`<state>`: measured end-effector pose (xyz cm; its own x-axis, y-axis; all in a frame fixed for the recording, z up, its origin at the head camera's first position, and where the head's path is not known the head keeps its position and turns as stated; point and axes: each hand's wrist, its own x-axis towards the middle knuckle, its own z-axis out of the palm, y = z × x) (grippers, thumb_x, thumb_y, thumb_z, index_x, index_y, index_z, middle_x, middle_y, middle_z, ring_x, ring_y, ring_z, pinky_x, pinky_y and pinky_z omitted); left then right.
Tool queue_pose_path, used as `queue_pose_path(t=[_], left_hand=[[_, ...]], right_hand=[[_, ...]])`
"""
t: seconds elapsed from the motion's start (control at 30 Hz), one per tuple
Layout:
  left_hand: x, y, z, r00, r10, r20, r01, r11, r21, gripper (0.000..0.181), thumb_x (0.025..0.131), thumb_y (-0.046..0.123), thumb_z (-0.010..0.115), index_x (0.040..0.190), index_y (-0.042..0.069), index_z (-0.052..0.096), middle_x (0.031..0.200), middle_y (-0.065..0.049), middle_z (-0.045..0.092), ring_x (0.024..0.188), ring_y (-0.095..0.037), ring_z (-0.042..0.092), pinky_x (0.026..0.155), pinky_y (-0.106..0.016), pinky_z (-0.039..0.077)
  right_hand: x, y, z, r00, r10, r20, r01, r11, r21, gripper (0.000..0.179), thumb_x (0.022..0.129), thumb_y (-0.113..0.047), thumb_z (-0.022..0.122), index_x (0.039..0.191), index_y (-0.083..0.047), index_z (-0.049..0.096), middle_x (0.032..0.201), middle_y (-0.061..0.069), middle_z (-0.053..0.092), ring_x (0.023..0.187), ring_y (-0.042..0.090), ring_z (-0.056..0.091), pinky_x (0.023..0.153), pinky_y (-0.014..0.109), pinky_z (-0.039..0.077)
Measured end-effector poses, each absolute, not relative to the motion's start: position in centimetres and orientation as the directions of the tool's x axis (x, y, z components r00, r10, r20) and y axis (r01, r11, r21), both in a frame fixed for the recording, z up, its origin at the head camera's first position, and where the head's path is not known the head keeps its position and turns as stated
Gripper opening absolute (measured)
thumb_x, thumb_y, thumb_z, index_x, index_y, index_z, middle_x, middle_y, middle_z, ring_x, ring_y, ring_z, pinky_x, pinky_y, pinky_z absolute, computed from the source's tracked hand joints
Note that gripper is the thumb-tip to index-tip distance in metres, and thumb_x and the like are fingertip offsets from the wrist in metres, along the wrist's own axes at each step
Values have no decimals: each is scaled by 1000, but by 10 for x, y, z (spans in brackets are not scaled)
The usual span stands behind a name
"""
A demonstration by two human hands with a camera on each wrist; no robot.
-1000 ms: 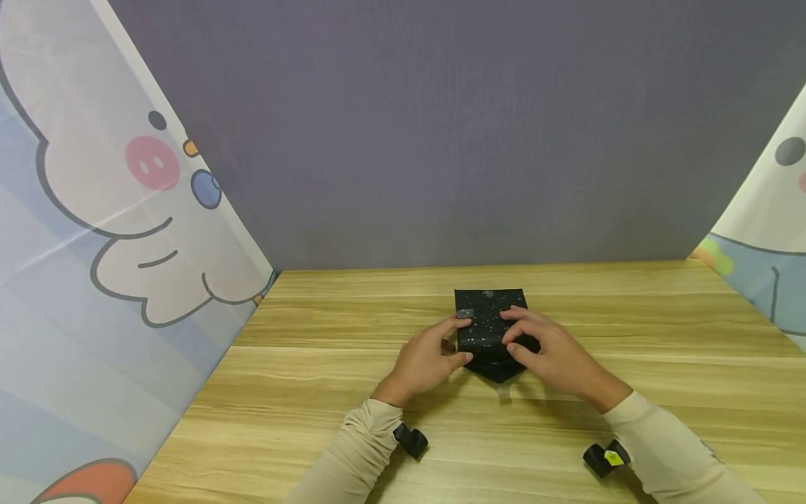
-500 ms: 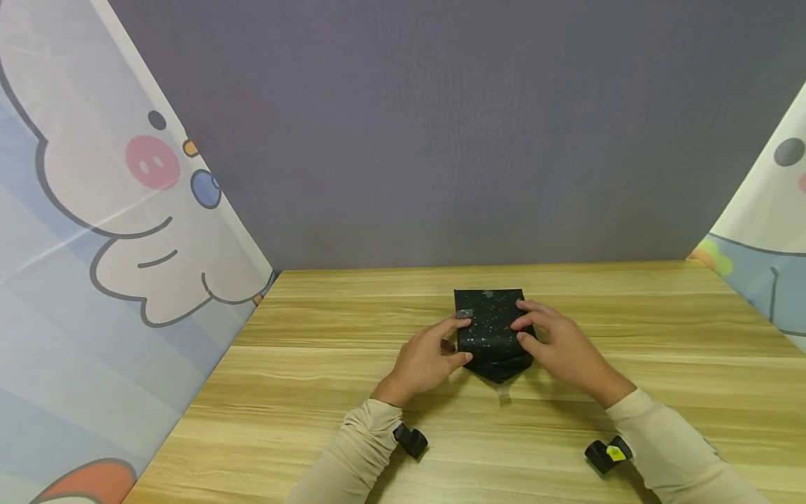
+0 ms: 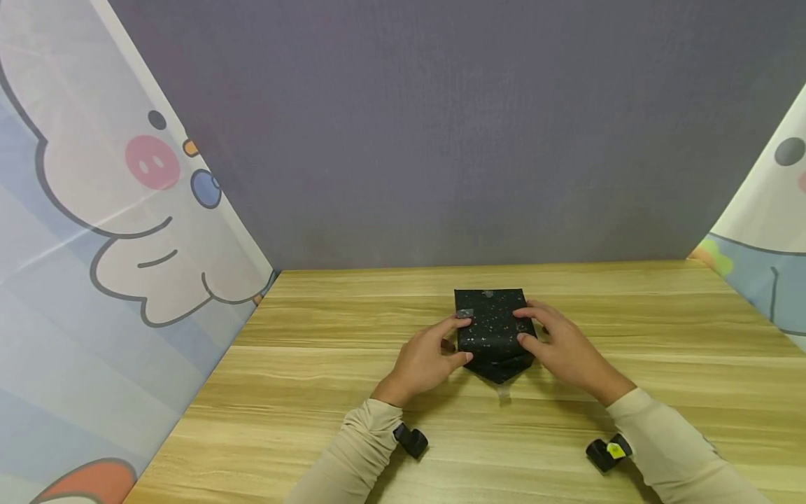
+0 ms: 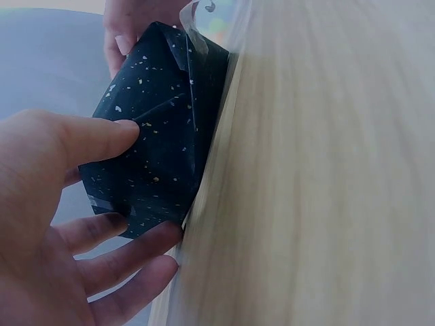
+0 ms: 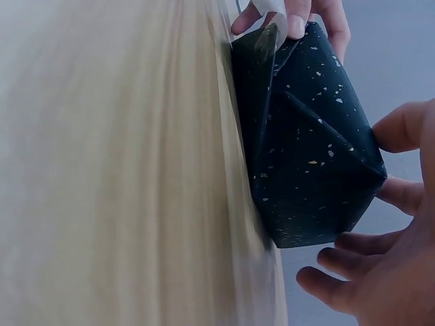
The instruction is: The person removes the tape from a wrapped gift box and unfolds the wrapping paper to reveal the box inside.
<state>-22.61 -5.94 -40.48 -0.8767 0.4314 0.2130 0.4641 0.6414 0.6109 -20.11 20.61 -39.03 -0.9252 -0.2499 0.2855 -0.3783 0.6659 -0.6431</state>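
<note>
Black speckled gift-wrapped box (image 3: 494, 325) sits mid-table, flat on the wood-grain table (image 3: 504, 448). Pointed end flap (image 3: 497, 371) faces the wearer; long axis looks front-to-back, foreshortened. Left hand (image 3: 425, 360) grips the left side, thumb at the near corner; right hand (image 3: 563, 350) grasps the right edge, thumb and index on top. Vs 1 s ago: right fingers moved off the top toward that edge; left hand and box unchanged. Clear tape strip (image 3: 504, 393) juts from the flap tip. Grey panel (image 3: 441, 140) behind; hands hide parts of both sides.
</note>
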Motion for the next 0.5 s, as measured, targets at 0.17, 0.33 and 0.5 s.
queue_pose_path(t=[0.17, 0.33, 0.5], left_hand=[[-226, -59, -405, -878, 429, 212, 462, 641, 613, 59, 91, 36, 75, 145, 38, 53, 133, 6, 62, 96, -3, 67, 83, -34, 51], [-227, -59, -405, -879, 427, 214, 460, 638, 618, 59, 90, 35, 76, 145, 38, 53, 130, 5, 64, 95, -4, 67, 84, -35, 51], [-226, -59, -405, -878, 429, 213, 461, 635, 619, 59, 91, 35, 75, 145, 38, 53, 133, 5, 63, 96, -4, 67, 84, -35, 51]], right_hand=[[-202, 206, -391, -931, -257, 261, -366, 658, -658, 50, 103, -27, 58, 145, -2, 48, 150, 29, 40, 131, 50, 44, 99, 65, 40], [-203, 206, -393, -939, -270, 214, -342, 654, -674, 61, 103, -38, 57, 151, -4, 39, 148, 31, 42, 126, 50, 50, 96, 65, 43], [-204, 208, -397, -942, -284, 177, -326, 660, -676, 68, 102, -45, 57, 155, -9, 34, 146, 31, 44, 128, 50, 48, 96, 66, 42]])
